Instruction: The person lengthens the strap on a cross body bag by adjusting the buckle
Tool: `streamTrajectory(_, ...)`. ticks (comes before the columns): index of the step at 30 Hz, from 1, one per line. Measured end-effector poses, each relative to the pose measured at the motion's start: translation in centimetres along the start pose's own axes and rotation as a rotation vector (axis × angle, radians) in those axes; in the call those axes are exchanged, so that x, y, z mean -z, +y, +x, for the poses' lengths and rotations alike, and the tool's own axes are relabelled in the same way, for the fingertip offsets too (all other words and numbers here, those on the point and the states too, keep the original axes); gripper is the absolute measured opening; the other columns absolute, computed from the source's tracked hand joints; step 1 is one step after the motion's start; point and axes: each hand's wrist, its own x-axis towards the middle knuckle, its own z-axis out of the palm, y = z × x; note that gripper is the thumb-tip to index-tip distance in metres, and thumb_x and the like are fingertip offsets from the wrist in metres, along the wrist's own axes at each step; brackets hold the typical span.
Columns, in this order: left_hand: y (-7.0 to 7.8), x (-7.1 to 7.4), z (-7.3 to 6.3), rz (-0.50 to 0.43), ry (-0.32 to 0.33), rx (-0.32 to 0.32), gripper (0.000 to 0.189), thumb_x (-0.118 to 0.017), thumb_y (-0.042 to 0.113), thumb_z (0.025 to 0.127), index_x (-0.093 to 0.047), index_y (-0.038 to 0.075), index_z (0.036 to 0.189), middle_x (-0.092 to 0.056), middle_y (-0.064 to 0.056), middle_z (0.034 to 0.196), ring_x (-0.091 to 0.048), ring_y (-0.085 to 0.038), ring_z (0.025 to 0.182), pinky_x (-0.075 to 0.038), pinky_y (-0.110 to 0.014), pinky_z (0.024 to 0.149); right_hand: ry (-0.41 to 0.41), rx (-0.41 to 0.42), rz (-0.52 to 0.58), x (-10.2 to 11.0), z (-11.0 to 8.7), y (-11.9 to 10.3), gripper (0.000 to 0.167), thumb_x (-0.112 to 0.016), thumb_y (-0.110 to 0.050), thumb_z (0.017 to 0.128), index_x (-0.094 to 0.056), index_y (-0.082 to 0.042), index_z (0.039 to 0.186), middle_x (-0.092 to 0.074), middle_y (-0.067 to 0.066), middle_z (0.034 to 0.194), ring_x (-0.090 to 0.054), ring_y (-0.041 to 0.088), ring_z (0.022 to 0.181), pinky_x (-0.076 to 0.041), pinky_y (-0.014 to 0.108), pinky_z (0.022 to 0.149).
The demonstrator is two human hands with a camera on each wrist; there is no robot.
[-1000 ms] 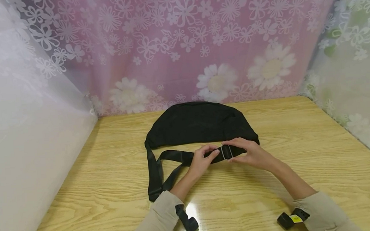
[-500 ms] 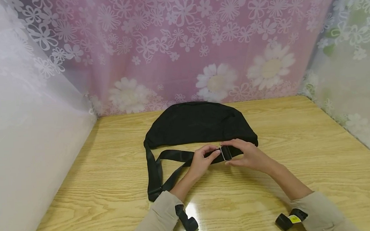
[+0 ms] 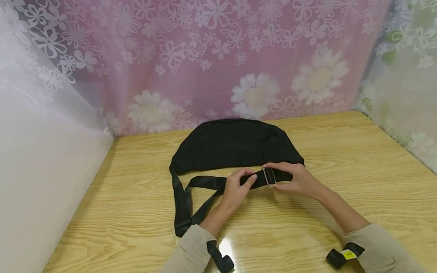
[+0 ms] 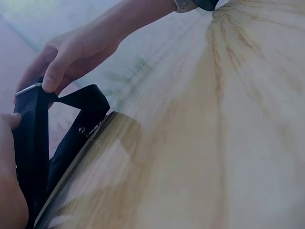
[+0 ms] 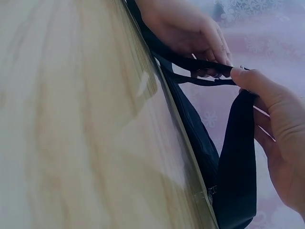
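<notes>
A black waist bag [image 3: 234, 146] lies on the wooden table, with its webbing strap [image 3: 209, 182] looped in front of it. My left hand [image 3: 236, 189] pinches the strap between thumb and fingers. Just to its right, my right hand [image 3: 302, 181] grips the silver slider buckle [image 3: 269, 176] by its top and bottom edges. In the right wrist view the strap [image 5: 238, 157] bends down from my right thumb and fingers, raised off the table. The left wrist view shows the buckle's metal edge [image 4: 29, 89] under my right fingertips.
The table [image 3: 115, 226] has a wood-grain top. A pink floral curtain [image 3: 199, 71] hangs behind it, with pale sheets at the left [image 3: 35, 143] and right [image 3: 415, 99]. Black straps with camera mounts sit on both sleeves.
The slider buckle first came slightly nearer my left fingers, then moved right and up. My left thumb has shifted a little left, so more strap shows between it and the buckle.
</notes>
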Motion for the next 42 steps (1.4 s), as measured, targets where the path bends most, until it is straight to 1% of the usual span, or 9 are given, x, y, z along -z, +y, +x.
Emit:
streamTrajectory(5,0.2,-0.1,0.2,-0.078,-0.019,0.051,0.020,-0.059,0.023,0.091,-0.065,0.006,0.102,-0.060,-0.004,0.101,-0.055,-0.017,0.098,-0.045,-0.029,0.083,-0.002,0.015,0.027,0.5,0.5,-1.7,0.056,-0.078,0.011,0.064,-0.057,0.010,0.116,-0.060,0.019,0.111,-0.057,0.032,0.100,-0.043,0.019,0.086)
streamTrajectory(10,0.7,-0.2,0.5,-0.105,-0.039,0.069,0.021,-0.060,0.022,0.091,-0.066,0.005,0.102,-0.061,-0.005,0.101,-0.057,-0.019,0.097,-0.047,-0.029,0.080,-0.003,0.023,0.037,0.9,1.0,-3.2,0.054,-0.076,0.015,0.063,-0.056,0.014,0.113,-0.060,0.023,0.108,-0.057,0.032,0.098,-0.047,0.025,0.083)
streamTrajectory(14,1.2,0.0,0.9,-0.043,-0.084,0.075,0.020,-0.060,0.022,0.091,-0.066,0.006,0.100,-0.062,-0.003,0.099,-0.057,-0.014,0.094,-0.046,-0.025,0.079,-0.006,0.030,0.040,0.9,1.0,-3.3,0.055,-0.076,0.016,0.062,-0.056,0.014,0.113,-0.060,0.025,0.107,-0.058,0.028,0.098,-0.049,0.029,0.080)
streamTrajectory(18,1.8,0.9,1.4,0.060,-0.170,0.071,0.020,-0.058,0.025,0.092,-0.064,0.009,0.103,-0.062,0.001,0.098,-0.056,-0.012,0.094,-0.045,-0.026,0.082,0.001,0.042,0.062,0.9,1.0,-3.2,0.056,-0.076,0.016,0.062,-0.055,0.015,0.114,-0.059,0.026,0.106,-0.059,0.026,0.098,-0.049,0.028,0.079)
streamTrajectory(24,2.3,2.3,2.1,0.146,-0.276,0.128,0.019,-0.057,0.029,0.093,-0.059,0.014,0.105,-0.060,0.004,0.100,-0.055,-0.012,0.097,-0.044,-0.029,0.085,0.019,0.052,0.077,0.9,1.1,-3.0,0.057,-0.076,0.017,0.061,-0.055,0.015,0.114,-0.060,0.026,0.104,-0.059,0.022,0.099,-0.048,0.023,0.080)
streamTrajectory(28,2.0,2.8,2.1,0.161,-0.286,0.137,0.014,-0.058,0.025,0.092,-0.063,0.014,0.098,-0.062,0.006,0.095,-0.056,-0.012,0.092,-0.045,-0.027,0.081,0.013,0.024,0.076,1.0,1.0,-3.0,0.056,-0.076,0.016,0.062,-0.055,0.015,0.114,-0.060,0.025,0.105,-0.058,0.018,0.101,-0.045,0.018,0.082)
streamTrajectory(31,1.7,2.7,2.1,0.129,-0.273,0.117,0.012,-0.059,0.021,0.092,-0.064,0.012,0.096,-0.063,0.005,0.092,-0.057,-0.012,0.091,-0.045,-0.027,0.081,0.011,0.009,0.067,1.1,1.0,-3.0,0.055,-0.076,0.015,0.063,-0.055,0.015,0.114,-0.061,0.024,0.105,-0.058,0.018,0.102,-0.045,0.018,0.082)
streamTrajectory(39,2.3,2.0,2.0,0.106,-0.247,0.079,0.012,-0.059,0.017,0.091,-0.065,0.008,0.097,-0.064,0.002,0.089,-0.057,-0.013,0.087,-0.046,-0.025,0.079,0.008,0.009,0.074,1.1,0.8,-3.1,0.054,-0.076,0.015,0.063,-0.056,0.014,0.113,-0.061,0.024,0.105,-0.058,0.018,0.100,-0.048,0.025,0.080)
streamTrajectory(42,2.6,2.0,2.0,0.101,-0.254,0.079,0.013,-0.059,0.018,0.092,-0.065,0.008,0.097,-0.064,0.002,0.089,-0.057,-0.012,0.086,-0.046,-0.025,0.078,0.004,0.021,0.084,1.1,0.9,-3.1,0.053,-0.076,0.015,0.062,-0.057,0.014,0.112,-0.062,0.023,0.105,-0.059,0.020,0.099,-0.051,0.035,0.076)
